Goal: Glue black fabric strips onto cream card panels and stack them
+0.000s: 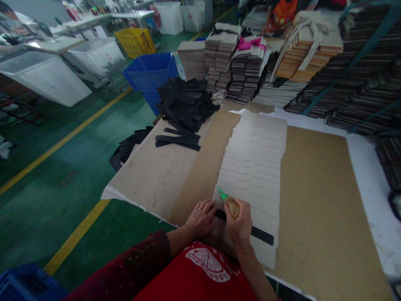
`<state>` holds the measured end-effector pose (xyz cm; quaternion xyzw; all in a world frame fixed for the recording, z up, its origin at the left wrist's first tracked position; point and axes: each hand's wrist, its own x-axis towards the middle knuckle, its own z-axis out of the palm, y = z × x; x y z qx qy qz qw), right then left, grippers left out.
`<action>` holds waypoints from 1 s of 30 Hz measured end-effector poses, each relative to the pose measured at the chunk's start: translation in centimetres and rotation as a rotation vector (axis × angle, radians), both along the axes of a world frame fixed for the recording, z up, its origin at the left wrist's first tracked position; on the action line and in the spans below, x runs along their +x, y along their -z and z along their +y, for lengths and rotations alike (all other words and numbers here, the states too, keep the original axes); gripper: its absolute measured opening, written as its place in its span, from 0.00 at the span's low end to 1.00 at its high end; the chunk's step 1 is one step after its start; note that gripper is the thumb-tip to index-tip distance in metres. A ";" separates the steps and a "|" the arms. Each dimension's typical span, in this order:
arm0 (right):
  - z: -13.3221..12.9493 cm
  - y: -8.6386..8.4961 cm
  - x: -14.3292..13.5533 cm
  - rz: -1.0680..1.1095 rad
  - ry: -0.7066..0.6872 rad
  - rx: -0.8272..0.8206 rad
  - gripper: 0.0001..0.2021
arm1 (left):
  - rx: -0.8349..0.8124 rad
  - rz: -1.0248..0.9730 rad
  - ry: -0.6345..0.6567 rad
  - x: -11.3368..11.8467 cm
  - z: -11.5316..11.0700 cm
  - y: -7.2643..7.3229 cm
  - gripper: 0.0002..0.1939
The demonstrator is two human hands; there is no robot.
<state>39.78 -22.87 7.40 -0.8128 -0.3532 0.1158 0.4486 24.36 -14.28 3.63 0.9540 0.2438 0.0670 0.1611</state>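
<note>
My right hand (240,225) is closed around a brown squeeze bottle (232,206) with a green nozzle (221,193). The nozzle points up and left over pale grey panels (253,167), which lie overlapped in a long row. A black strip (262,235) crosses the nearest panel, its middle hidden behind my right hand. At the strip's left end rests my left hand (202,218), fingers laid down on or beside it. Whether the left fingertips pinch the strip is not visible. Several loose black strips (178,141) lie farther off to the left.
Brown board (319,188) covers the table. A heap of black strips (188,102) and tied stacks of panels (247,69) stand along the back. Beyond the left edge are a blue bin (150,73), a yellow crate (135,43) and green floor with yellow lines.
</note>
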 end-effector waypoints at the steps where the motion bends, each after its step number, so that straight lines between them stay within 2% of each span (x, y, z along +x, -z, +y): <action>1: -0.2 -0.1 0.1 -0.005 0.004 0.001 0.20 | 0.000 0.000 0.000 0.0 0.0 0.0 0.25; 6: -2.1 -0.6 1.0 -0.067 0.081 -0.028 0.20 | -0.004 0.002 0.008 0.0 0.0 -0.2 0.26; 11: -4.5 -1.2 2.0 -0.030 0.207 -0.084 0.22 | -0.014 -0.001 0.019 0.0 0.1 -0.3 0.26; 22: -6.1 -0.9 2.5 0.149 0.345 -0.062 0.24 | -0.002 -0.015 0.033 0.1 0.3 -0.3 0.27; 30: -7.8 -0.7 2.9 0.198 0.442 -0.051 0.27 | 0.007 -0.024 0.029 0.1 0.3 -0.2 0.26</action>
